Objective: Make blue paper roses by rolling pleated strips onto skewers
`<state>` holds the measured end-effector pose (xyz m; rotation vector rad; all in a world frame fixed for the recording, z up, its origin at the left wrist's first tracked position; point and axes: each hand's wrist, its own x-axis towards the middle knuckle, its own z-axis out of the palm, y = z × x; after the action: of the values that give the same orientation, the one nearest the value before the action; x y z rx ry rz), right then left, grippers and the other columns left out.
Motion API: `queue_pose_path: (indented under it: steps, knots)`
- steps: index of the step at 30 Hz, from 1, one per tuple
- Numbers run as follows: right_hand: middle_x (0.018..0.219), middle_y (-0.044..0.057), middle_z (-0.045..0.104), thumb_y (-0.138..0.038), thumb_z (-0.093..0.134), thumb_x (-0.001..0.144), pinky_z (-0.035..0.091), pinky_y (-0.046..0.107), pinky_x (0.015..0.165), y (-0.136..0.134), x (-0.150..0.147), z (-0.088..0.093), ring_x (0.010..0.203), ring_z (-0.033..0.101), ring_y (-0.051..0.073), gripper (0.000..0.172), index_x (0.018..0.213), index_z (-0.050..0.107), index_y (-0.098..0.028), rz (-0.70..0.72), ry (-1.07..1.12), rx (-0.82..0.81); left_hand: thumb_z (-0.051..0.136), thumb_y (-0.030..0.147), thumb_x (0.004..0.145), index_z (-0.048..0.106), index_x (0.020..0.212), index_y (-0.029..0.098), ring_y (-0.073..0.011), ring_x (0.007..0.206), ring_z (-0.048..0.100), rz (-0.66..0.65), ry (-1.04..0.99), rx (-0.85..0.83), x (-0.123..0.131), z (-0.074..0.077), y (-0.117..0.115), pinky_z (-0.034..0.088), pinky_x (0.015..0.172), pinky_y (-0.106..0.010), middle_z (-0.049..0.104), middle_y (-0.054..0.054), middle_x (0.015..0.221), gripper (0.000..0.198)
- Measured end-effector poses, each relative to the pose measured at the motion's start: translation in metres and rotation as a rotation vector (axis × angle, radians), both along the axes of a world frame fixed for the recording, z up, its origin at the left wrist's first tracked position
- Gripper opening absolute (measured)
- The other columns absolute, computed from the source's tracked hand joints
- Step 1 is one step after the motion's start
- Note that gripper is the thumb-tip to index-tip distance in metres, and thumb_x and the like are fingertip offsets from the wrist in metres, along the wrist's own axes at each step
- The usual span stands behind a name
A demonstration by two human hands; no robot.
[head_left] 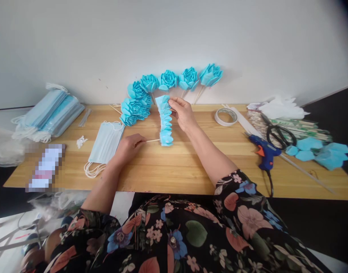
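Note:
My left hand (131, 147) pinches a thin wooden stick (153, 140) whose far end meets the lower end of a pleated blue strip (166, 123). My right hand (183, 113) grips the upper end of that strip between thumb and fingers. The strip hangs stretched between the two, folded into overlapping petal shapes. Behind it, several finished blue flowers (168, 79) on sticks lean against the wall or lie in a cluster at the back of the table. A pale blue face mask (106, 142) with white ear loops lies beside my left forearm.
Stacked masks (56, 112) and a blurred phone (47, 167) occupy the left side of the wooden table (168, 174). To the right are a tape roll (225, 116), blue glue gun (264, 151) with cord, black-handled scissors (280, 136), cut blue petals (330, 153) and wrapped sticks (304, 129).

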<state>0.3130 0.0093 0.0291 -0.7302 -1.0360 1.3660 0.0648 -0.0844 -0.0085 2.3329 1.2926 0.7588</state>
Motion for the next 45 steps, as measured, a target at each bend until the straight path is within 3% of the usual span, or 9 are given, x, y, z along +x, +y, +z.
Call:
queue_pose_path:
  steps: [8,16,26,36,45]
  knots:
    - [0.072,-0.003,0.066,-0.054,0.087,0.064,0.052,0.024,0.061,0.000,-0.001,0.002,0.069,0.063,0.012,0.042,0.083,0.070,-0.022,0.002,0.006,-0.010,0.056,0.031,0.096,0.072,0.091,0.017,-0.0177,0.079,0.066,-0.031,-0.016,0.043,0.002,0.004,-0.001,0.047,0.070,-0.028,0.071,-0.007,0.089,0.022]
    - [0.071,-0.004,0.063,-0.055,0.085,0.066,0.052,0.025,0.060,0.001,0.001,0.001,0.073,0.065,0.014,0.042,0.083,0.065,-0.023,0.014,0.012,-0.032,0.056,0.030,0.096,0.070,0.087,0.017,-0.0200,0.084,0.066,-0.058,-0.011,0.069,0.000,0.002,0.002,0.050,0.076,-0.032,0.070,-0.008,0.089,0.021]
    - [0.068,-0.006,0.063,-0.047,0.083,0.064,0.046,0.023,0.053,0.015,0.004,-0.015,0.060,0.058,0.011,0.037,0.082,0.061,-0.022,-0.100,0.078,-0.233,0.055,0.027,0.096,0.070,0.086,0.018,-0.0201,0.084,0.065,-0.101,-0.013,0.095,-0.001,-0.004,0.005,0.049,0.077,-0.032,0.070,-0.008,0.088,0.020]
    - [0.066,-0.006,0.063,-0.053,0.083,0.065,0.045,0.024,0.048,0.018,0.003,-0.020,0.058,0.058,0.012,0.041,0.082,0.062,-0.022,-0.080,0.106,-0.167,0.054,0.028,0.098,0.071,0.087,0.018,-0.0208,0.086,0.065,-0.114,-0.008,0.073,-0.002,-0.004,0.003,0.049,0.079,-0.033,0.069,-0.008,0.089,0.022]
    - [0.064,-0.006,0.061,-0.051,0.086,0.064,0.046,0.025,0.048,0.013,-0.001,-0.014,0.056,0.056,0.011,0.041,0.077,0.061,-0.022,-0.032,0.135,-0.120,0.053,0.030,0.099,0.071,0.089,0.017,-0.0209,0.087,0.066,-0.105,-0.010,0.058,-0.001,-0.004,0.003,0.050,0.078,-0.033,0.070,-0.008,0.090,0.025]
